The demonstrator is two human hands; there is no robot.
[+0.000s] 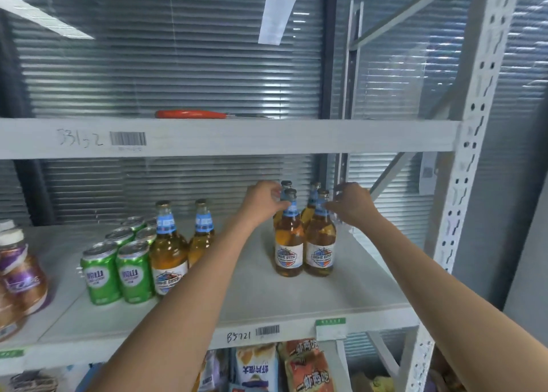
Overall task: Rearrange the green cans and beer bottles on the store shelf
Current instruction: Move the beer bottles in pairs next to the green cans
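Several amber beer bottles with blue neck labels stand in a tight group (pixel 302 243) on the right of the middle shelf (pixel 252 296). My left hand (pixel 262 201) grips the neck of the front left bottle (pixel 289 240). My right hand (pixel 353 203) rests its fingers on the neck of the front right bottle (pixel 320 243). Two more beer bottles (pixel 170 252) stand at centre left, one behind the other. Beside them, several green cans (pixel 118 267) sit in two rows running back.
Purple-labelled drink bottles (pixel 20 273) stand at the shelf's left end. An orange-handled tool (pixel 192 114) lies on the upper shelf. A white perforated upright (pixel 462 184) bounds the right side. Snack bags (pixel 284 368) fill the shelf below.
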